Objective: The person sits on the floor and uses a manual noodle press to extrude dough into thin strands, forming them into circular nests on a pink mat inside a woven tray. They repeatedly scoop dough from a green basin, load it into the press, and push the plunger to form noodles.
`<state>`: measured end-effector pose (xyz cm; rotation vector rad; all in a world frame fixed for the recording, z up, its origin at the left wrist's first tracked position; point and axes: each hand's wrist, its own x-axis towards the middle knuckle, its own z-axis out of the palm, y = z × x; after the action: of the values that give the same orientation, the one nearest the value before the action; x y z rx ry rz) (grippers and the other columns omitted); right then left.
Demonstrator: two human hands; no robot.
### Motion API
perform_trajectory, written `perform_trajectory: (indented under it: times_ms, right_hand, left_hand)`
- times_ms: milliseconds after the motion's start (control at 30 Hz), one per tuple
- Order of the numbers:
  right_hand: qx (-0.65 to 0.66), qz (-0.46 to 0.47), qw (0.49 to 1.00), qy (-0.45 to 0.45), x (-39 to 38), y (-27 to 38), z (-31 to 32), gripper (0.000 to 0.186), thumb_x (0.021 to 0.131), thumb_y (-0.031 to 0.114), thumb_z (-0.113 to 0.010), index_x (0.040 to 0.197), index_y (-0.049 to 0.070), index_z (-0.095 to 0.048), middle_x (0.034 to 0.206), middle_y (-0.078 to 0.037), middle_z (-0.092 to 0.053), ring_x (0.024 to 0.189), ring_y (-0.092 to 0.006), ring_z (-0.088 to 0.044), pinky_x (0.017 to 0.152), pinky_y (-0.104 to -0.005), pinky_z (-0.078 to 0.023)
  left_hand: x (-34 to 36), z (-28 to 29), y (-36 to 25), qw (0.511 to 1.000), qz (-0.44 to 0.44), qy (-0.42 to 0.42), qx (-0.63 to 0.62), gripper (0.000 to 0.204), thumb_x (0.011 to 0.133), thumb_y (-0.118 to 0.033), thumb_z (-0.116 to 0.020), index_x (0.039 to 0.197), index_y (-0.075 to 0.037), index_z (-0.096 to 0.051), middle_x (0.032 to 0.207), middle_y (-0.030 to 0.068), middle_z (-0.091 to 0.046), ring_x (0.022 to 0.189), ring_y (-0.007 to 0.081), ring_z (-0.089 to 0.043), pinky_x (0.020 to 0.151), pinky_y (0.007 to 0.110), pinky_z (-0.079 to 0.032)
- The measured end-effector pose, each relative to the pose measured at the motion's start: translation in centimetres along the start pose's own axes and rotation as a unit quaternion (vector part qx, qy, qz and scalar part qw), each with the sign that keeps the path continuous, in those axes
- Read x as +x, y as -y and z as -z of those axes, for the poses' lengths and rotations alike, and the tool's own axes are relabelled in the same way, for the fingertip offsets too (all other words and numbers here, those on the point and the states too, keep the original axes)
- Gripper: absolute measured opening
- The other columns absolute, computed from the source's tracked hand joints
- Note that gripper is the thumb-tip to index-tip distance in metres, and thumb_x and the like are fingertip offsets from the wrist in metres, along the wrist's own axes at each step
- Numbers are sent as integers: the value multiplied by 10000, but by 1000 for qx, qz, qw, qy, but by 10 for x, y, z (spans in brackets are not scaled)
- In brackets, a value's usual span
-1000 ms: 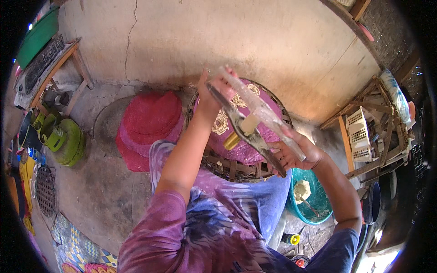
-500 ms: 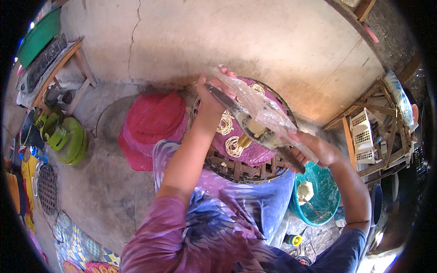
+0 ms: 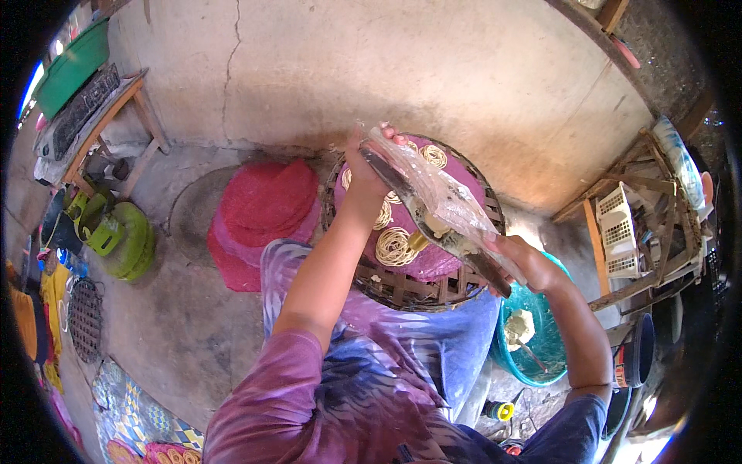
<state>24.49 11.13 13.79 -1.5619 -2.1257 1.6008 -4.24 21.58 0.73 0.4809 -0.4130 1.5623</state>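
A dark wooden hand press (image 3: 400, 185) slants across the middle, with a crumpled clear plastic sheet (image 3: 456, 197) over its top. My left hand (image 3: 373, 158) is closed round its far left end. Its near right end is gripped by my right hand (image 3: 529, 261), fingers partly hidden by the plastic. A brass cylinder (image 3: 418, 240) sticks out below the press, beside a coil of pale dough strands (image 3: 394, 247). More coils (image 3: 433, 156) lie on a purple mesh sheet (image 3: 468, 172), which rests on a round woven bamboo tray (image 3: 410, 296). Some pale dough shows at the press's middle.
Right of my knee, a teal basin (image 3: 568, 305) holds a dough lump (image 3: 519, 328). Left of the tray lie stacked red and pink mesh sheets (image 3: 267, 203). Green gas cylinders (image 3: 127, 241) stand farther left. A wooden rack (image 3: 666, 224) is at right; a cracked wall (image 3: 332, 69) rises behind.
The coil by the brass cylinder looks wider and fuller. My right hand and the near end of the press have moved slightly left and down; both hands keep their hold.
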Motion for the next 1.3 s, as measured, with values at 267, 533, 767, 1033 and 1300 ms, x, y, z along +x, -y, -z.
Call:
perform_trajectory:
  times_ms: [267, 533, 767, 1033, 1300]
  right_hand:
    - [177, 82, 981, 9, 4, -60, -2, 673, 897, 608, -463, 1084, -19, -620, 767, -118, -644, 616, -207, -644, 526, -311, -495]
    - [206, 122, 971, 24, 14, -81, -1, 761, 831, 661, -530, 1110, -46, -548, 823, -178, -636, 618, -275, -667, 513, -336, -516]
    - [188, 133, 973, -30, 18, -80, 1, 729, 852, 661, -499, 1042, -36, -600, 757, -129, -636, 616, -213, -637, 531, -309, -478]
    - [181, 134, 972, -68, 6, -92, 4, 802, 805, 663, -544, 1112, -78, -553, 831, -185, -645, 660, -244, -661, 548, -328, -512]
    - [222, 179, 956, 72, -26, -74, 6, 846, 800, 680, -516, 1164, -83, -547, 904, -201, -654, 717, -261, -659, 639, -344, -527]
  left_hand:
    - [-34, -49, 7, 785, 230, -172, 550, 759, 946, -666, -239, 1375, -70, -433, 1314, 159, -540, 1294, 303, -427, 1118, 454, -268]
    - [-69, -34, 19, 583, 458, -118, 661, 749, 978, -630, -145, 1459, -103, -373, 1368, 135, -521, 1317, 224, -434, 1110, 349, -285]
    - [-67, -21, 18, 542, 394, -109, 734, 673, 1007, -550, -258, 1333, -28, -528, 1213, 127, -627, 1171, 193, -548, 1008, 350, -381]
    - [-107, -62, 4, 178, 120, 179, 960, 538, 990, -457, -323, 1203, -87, -651, 1450, 101, -436, 1186, 395, -440, 1076, 463, -302]
    - [1, -150, 9, 956, 82, -43, 278, 948, 906, -731, -181, 1396, 63, -351, 1360, 267, -449, 1272, 365, -451, 1120, 468, -314]
